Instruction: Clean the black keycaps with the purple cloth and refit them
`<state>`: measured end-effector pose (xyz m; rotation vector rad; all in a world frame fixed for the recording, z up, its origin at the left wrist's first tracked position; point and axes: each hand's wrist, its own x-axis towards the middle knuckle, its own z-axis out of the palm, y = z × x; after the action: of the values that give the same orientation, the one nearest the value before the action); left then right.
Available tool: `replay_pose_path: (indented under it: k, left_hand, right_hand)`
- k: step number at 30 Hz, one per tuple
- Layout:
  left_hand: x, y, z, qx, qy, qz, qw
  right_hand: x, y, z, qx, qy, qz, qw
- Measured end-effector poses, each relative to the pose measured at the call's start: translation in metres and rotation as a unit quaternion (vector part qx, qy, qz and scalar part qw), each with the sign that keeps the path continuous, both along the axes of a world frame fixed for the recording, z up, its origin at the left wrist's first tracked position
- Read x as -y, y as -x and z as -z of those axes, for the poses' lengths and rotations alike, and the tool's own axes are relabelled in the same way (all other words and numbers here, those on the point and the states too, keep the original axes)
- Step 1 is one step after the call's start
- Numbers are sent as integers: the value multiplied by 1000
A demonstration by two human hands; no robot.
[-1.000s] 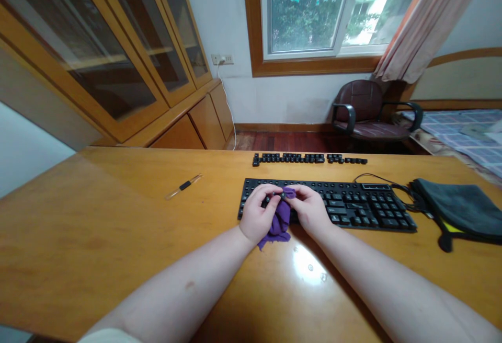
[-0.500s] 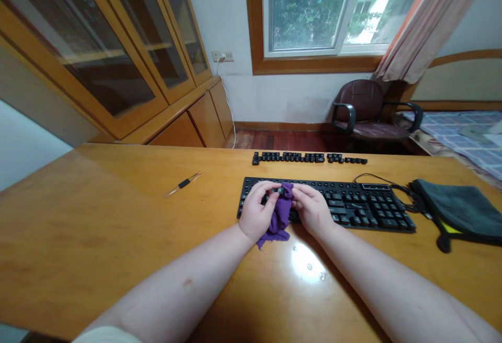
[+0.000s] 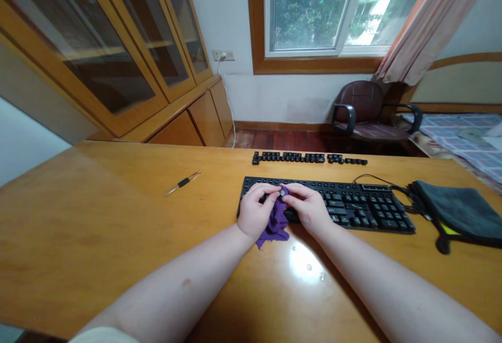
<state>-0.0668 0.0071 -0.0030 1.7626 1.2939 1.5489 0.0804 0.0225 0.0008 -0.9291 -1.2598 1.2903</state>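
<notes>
My left hand point(image 3: 255, 212) pinches a small dark keycap point(image 3: 282, 192) between thumb and fingertips, above the front left part of a black keyboard point(image 3: 376, 211). My right hand point(image 3: 312, 211) is closed on a purple cloth point(image 3: 277, 224), with its upper end bunched around the keycap. Below the fingers the cloth hangs down past the keyboard's front edge onto the table. The fingertips of both hands meet at the keycap and partly cover it. Keyboard keys under the hands are hidden.
Loose black keycaps point(image 3: 292, 158) lie in rows along the table's far edge. A thin tool with a black grip point(image 3: 183, 181) lies at left. To the right sit a coiled cable point(image 3: 416, 203) and a dark grey pouch point(image 3: 455, 204). A chair point(image 3: 361, 105) stands beyond the table.
My right hand has shifted slightly left, its thumb and fingers now closing the cloth around the keycap. My left hand stays nearly in place, and the keycap shows at a different angle.
</notes>
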Motion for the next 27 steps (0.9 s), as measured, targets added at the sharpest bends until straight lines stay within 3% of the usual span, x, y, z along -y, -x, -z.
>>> replay_pose_path:
  k: [5,9,15,21,27]
  left_hand:
    - [3,-3,-3,16,10,-3,1000]
    - [5,-5,-1,32,19,-10,999]
    - [4,-5,1,57,54,-5,997]
    - [5,-5,-1,44,64,-11,997]
    - [4,-4,-1,30,49,-2,998]
  right_hand:
    - [0,-3,0,25,-69,41,996]
    - [1,-4,-2,24,-70,59,996]
    - [2,-2,-1,32,-73,25,997]
    - [-1,-2,4,3,-48,33,998]
    - [-3,0,9,-77,53,16,996]
